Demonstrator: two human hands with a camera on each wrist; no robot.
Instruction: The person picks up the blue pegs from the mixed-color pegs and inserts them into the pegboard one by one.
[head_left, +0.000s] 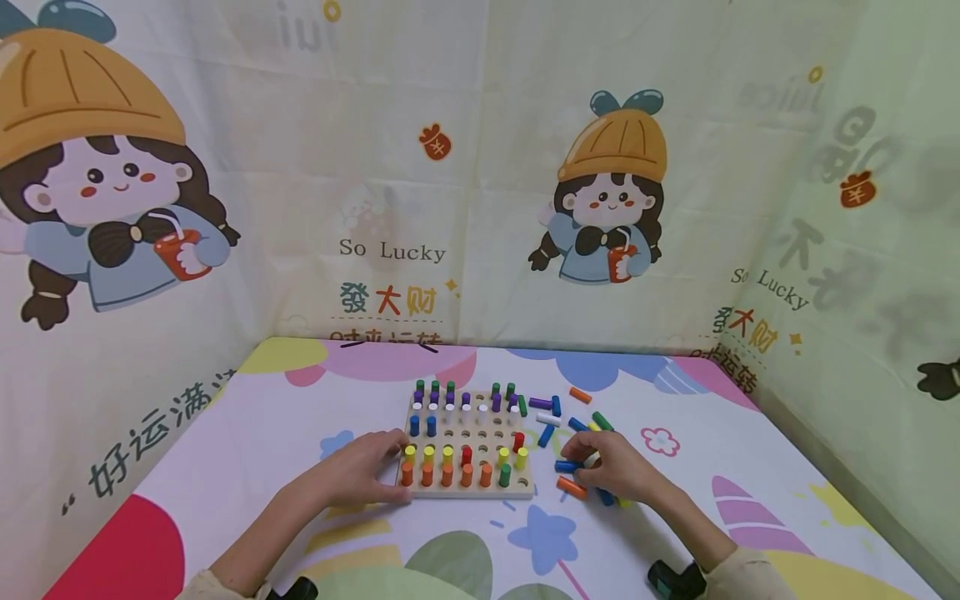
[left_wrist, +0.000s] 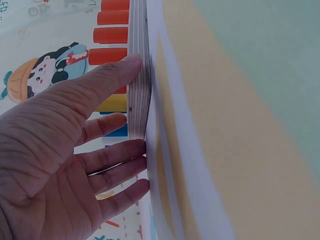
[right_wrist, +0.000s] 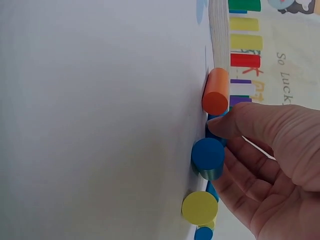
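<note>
A wooden pegboard (head_left: 465, 493) stands on the table with rows of coloured pegs upright in its holes. My left hand (head_left: 360, 471) rests against its left side, fingers fairly straight; the thumb (left_wrist: 117, 70) touches the board's edge. To the right of the board my right hand (head_left: 618, 467) is low among loose pegs. Its thumb and index finger pinch a blue peg (head_left: 567, 467) lying near the table surface. An orange peg (right_wrist: 216, 92) lies close by the thumb, and another blue peg (right_wrist: 208, 155) is beside the fingers. A pale peg (head_left: 592, 459) shows partly between the fingers.
More loose pegs lie right of the board, among them a purple peg (head_left: 540, 403), a white peg (head_left: 548, 419) and a green peg (head_left: 602, 421). Several board holes hold no peg. A printed cloth (head_left: 487, 167) hangs behind the patterned table (head_left: 420, 567).
</note>
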